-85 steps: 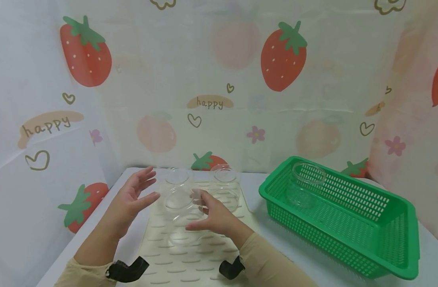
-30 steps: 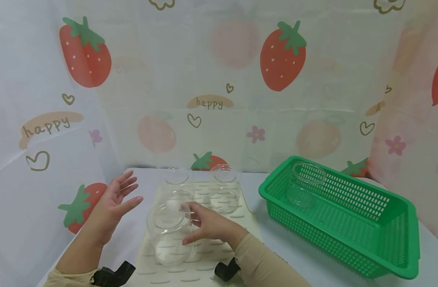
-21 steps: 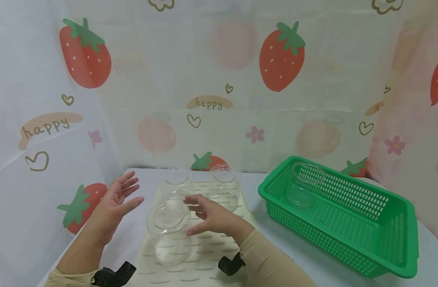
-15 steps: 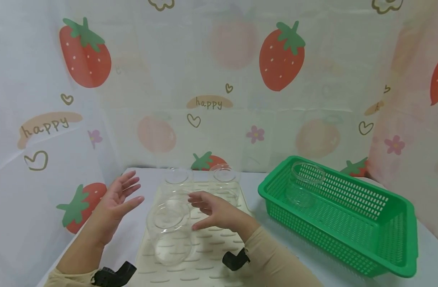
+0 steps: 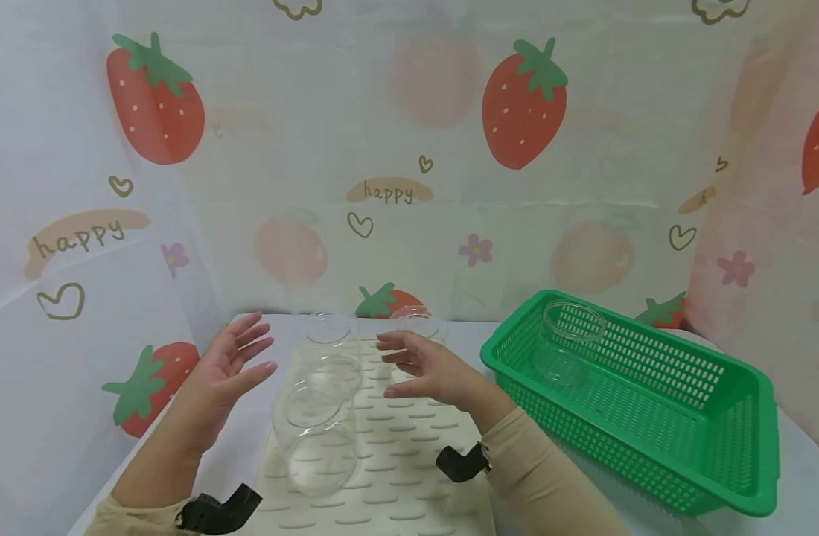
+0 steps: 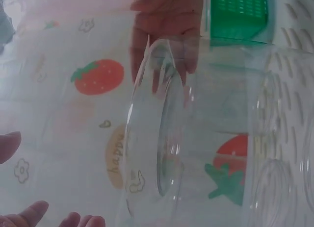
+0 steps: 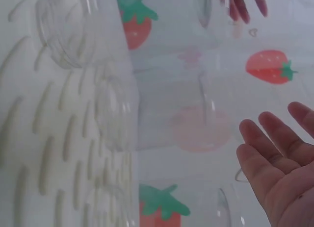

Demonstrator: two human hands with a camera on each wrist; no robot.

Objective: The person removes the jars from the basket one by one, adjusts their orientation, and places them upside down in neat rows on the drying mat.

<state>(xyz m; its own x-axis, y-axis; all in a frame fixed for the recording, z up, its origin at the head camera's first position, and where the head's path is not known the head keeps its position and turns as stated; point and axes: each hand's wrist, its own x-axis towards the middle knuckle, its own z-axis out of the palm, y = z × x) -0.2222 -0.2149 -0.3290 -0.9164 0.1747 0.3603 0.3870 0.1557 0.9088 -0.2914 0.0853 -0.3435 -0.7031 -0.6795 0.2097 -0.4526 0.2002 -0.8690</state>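
On the ribbed mat a clear jar stood upright near the front, and neither hand touched it. The left hand hung just to its left, palm turned inward, fingers straight and spread, holding nothing. The right hand hovered over the mat behind and to the right of that jar, fingers relaxed and a little bent, thumb below them, also empty. In the left wrist view the jar filled most of the picture, with the right hand seen beyond it and the left fingertips at the lower edge. In the right wrist view the open palm of the right hand showed at the right. Three more jars stood behind the first: one close behind it, one at the back left of the mat, and one at the back, partly hidden by the right hand. To the right on the desk sat a green basket with another jar upright in its far left end. A strawberry-print cloth hung behind it all.
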